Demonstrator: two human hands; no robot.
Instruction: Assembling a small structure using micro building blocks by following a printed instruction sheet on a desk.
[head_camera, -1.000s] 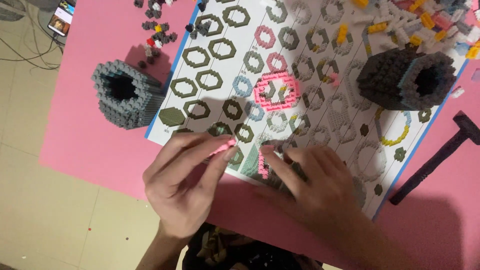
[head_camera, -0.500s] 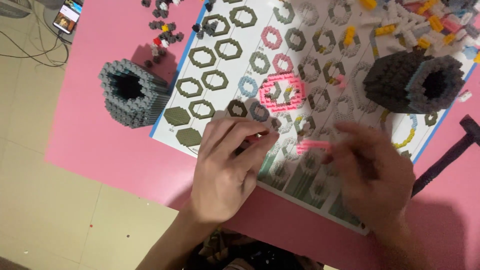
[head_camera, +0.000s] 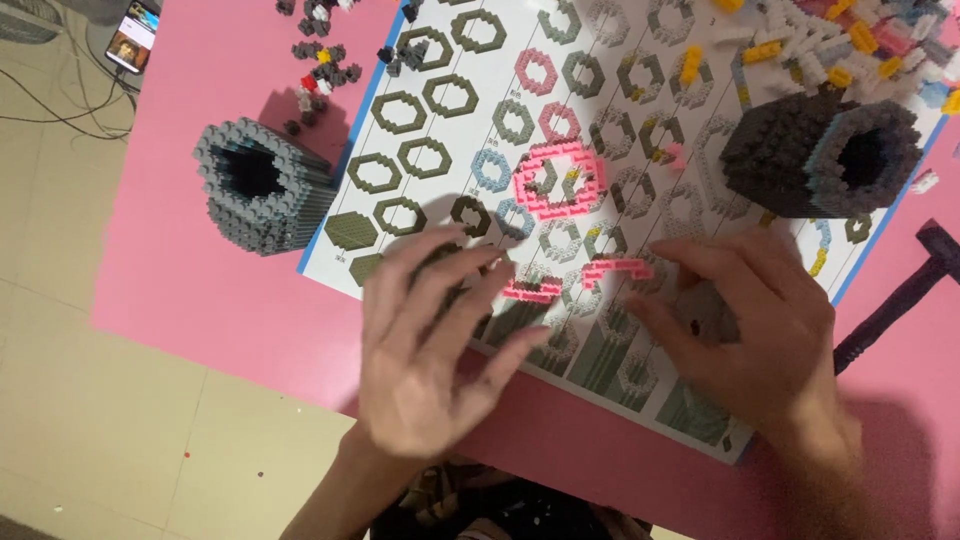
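Both hands lie palm-down, backs to the camera, forearms entering from 6 o'clock. The left hand (head_camera: 435, 345) spreads its fingers loosely, pointing toward 1 o'clock, thumb out at 3 o'clock. The right hand (head_camera: 750, 320) aims its fingers toward 10 o'clock, slightly curled. The 2 sets of fingertips sit near each other, apart.

Two bare hands over a printed instruction sheet (head_camera: 640, 120) of ring diagrams

The left hand (head_camera: 430, 340) spreads its fingers beside a pink brick arc (head_camera: 532, 291); the right hand (head_camera: 745, 320) touches another pink arc (head_camera: 617, 269) — a pink block ring (head_camera: 558, 180) lies above, with grey hollow towers (head_camera: 262, 186) and (head_camera: 825, 155) either side.
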